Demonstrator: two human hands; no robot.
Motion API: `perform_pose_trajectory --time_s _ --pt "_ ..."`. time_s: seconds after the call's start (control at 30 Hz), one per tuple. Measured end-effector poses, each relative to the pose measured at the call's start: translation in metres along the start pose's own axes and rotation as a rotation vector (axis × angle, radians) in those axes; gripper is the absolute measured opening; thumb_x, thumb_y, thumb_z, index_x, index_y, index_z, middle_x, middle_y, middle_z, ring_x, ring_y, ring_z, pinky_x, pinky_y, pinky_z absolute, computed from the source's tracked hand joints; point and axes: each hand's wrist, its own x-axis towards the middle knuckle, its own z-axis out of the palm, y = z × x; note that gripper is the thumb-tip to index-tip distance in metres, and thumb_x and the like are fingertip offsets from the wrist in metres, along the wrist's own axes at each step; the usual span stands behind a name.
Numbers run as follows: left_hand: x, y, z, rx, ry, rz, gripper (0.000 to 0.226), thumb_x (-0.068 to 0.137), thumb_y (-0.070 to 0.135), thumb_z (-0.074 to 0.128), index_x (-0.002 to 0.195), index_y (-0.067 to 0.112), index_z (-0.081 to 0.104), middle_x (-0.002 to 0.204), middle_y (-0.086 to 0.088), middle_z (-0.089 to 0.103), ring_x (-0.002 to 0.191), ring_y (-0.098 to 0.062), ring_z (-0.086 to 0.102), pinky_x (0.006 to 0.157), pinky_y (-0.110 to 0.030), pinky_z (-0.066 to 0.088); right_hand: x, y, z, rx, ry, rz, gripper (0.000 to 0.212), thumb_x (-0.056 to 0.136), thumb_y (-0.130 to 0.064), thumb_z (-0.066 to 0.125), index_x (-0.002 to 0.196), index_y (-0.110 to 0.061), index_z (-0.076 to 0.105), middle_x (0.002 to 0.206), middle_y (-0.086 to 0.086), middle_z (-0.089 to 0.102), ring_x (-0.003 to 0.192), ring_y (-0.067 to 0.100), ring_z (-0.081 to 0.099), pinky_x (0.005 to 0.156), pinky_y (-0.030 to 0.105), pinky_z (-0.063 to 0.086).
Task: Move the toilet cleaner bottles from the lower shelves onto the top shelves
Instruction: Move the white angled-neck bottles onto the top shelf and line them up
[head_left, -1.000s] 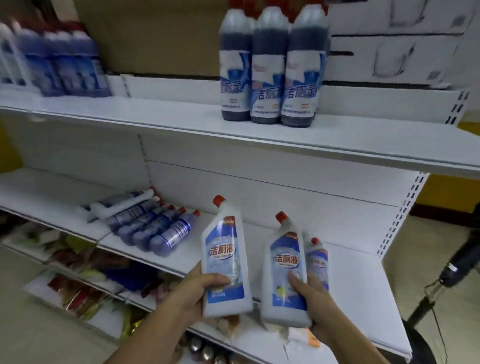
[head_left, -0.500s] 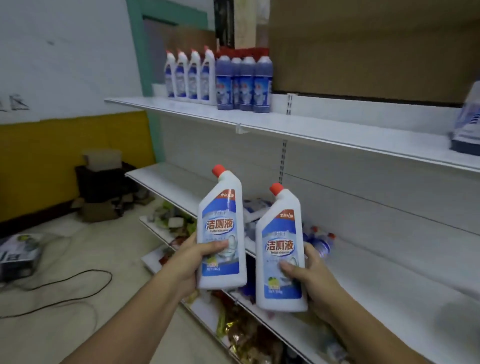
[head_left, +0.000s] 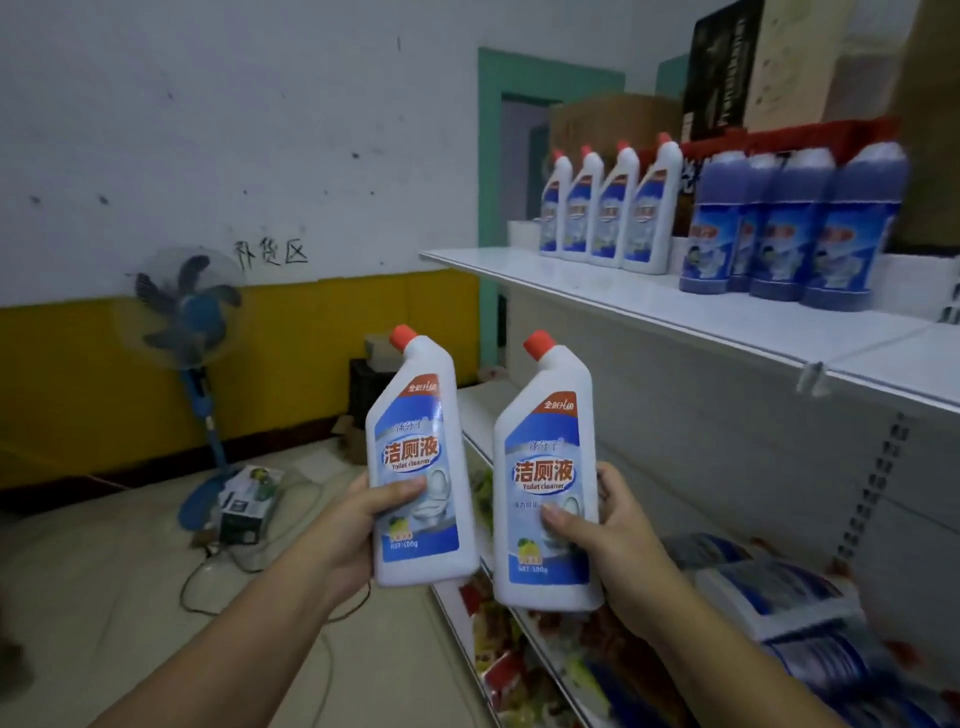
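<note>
Below top shelf (head_left: 597, 291) edge: left hand (head_left: 353, 535) grips bottle (head_left: 418, 462), right hand (head_left: 618, 535) second bottle (head_left: 545, 478)

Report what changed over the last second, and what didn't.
The left hand and right hand carried the left white bottle and right white bottle up from the lower shelf and leftwards, toward the row of four white bottles on the top shelf. Unchanged: each hand grips its bottle upright, neither set down; the dark blue bottles stand as before.
</note>
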Motion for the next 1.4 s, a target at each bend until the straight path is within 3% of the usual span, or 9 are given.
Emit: perform_pose_trajectory --time_s 0.1,0.23,0.43,0.53,0.7,0.87,1.1,1.23,1.4 --pt "0.046 0.023 -0.029 0.008 -0.028 0.041 0.088 0.025 0.021 0.095 0.106 0.008 0.062 0.092 -0.017 0.074 0.070 -0.030 0.072 0.054 -0.039 0.058 0.044 -0.014 0.020 -0.045 -0.021 -0.024 0.057 0.059 -0.020 0.077 0.110 -0.019 0.052 0.101 0.008 0.073 0.085 0.025 0.073 0.073 0.046 0.060" --pt "0.117 0.067 -0.054 -0.018 -0.145 0.103 0.091 0.013 0.028 0.096 0.098 0.014 0.067 0.089 -0.014 0.075 0.068 -0.029 0.073 0.053 -0.040 0.058 0.101 -0.043 0.049 -0.019 0.037 -0.151 0.055 0.058 -0.017 0.075 0.109 -0.016 0.053 0.096 0.005 0.075 0.084 0.023 0.073 0.067 0.039 0.060" --pt "0.231 0.143 -0.052 -0.033 -0.388 0.115 0.059 0.032 0.024 0.093 0.087 0.015 0.072 0.090 -0.015 0.075 0.069 -0.029 0.073 0.058 -0.045 0.060 0.184 -0.103 0.073 -0.030 0.204 -0.306 0.055 0.060 -0.018 0.075 0.111 -0.020 0.054 0.098 0.004 0.074 0.088 0.023 0.073 0.072 0.042 0.060" --pt "0.279 0.166 -0.036 -0.024 -0.422 0.104 0.070 0.026 0.023 0.093 0.091 0.014 0.069 0.085 -0.012 0.076 0.067 -0.026 0.073 0.055 -0.042 0.059 0.220 -0.121 0.068 -0.029 0.330 -0.349 0.054 0.064 -0.018 0.075 0.114 -0.020 0.053 0.101 0.004 0.073 0.087 0.022 0.073 0.070 0.041 0.061" --pt "0.364 0.196 -0.002 -0.046 -0.467 0.106 0.045 0.059 0.013 0.072 0.103 0.014 0.065 0.084 -0.008 0.076 0.068 -0.025 0.073 0.056 -0.041 0.059 0.287 -0.142 0.049 -0.070 0.471 -0.370 0.050 0.072 -0.015 0.074 0.116 -0.022 0.051 0.108 0.004 0.070 0.091 0.023 0.071 0.077 0.047 0.059" --pt "0.441 0.214 0.019 -0.082 -0.505 0.163 0.032 0.061 0.011 0.067 0.093 0.015 0.064 0.074 -0.005 0.076 0.061 -0.021 0.073 0.047 -0.036 0.057 0.362 -0.166 0.026 -0.106 0.546 -0.402 0.058 0.069 -0.017 0.076 0.120 -0.023 0.049 0.112 0.005 0.066 0.100 0.026 0.066 0.085 0.053 0.055" --pt "0.547 0.225 0.033 -0.035 -0.516 0.198 0.047 0.062 0.004 0.072 0.107 0.013 0.063 0.097 -0.011 0.074 0.081 -0.027 0.072 0.060 -0.042 0.060 0.454 -0.201 0.002 -0.212 0.698 -0.371 0.055 0.075 -0.015 0.075 0.122 -0.024 0.048 0.109 0.003 0.064 0.100 0.026 0.063 0.092 0.056 0.050" --pt "0.604 0.235 0.057 0.081 -0.590 0.211 0.037 0.070 0.000 0.071 0.103 0.014 0.060 0.099 -0.013 0.072 0.085 -0.030 0.070 0.066 -0.045 0.060 0.495 -0.213 -0.008 -0.320 0.789 -0.305 0.051 0.074 -0.014 0.076 0.116 -0.025 0.048 0.096 0.000 0.062 0.086 0.022 0.060 0.088 0.054 0.050" --pt "0.676 0.237 0.077 0.273 -0.685 0.249 0.065 0.051 0.014 0.080 0.113 0.015 0.059 0.106 -0.011 0.071 0.094 -0.031 0.069 0.080 -0.053 0.056 0.557 -0.206 -0.014 -0.445 0.945 -0.240 0.049 0.075 -0.014 0.076 0.112 -0.024 0.046 0.106 0.002 0.059 0.095 0.023 0.057 0.093 0.052 0.048"
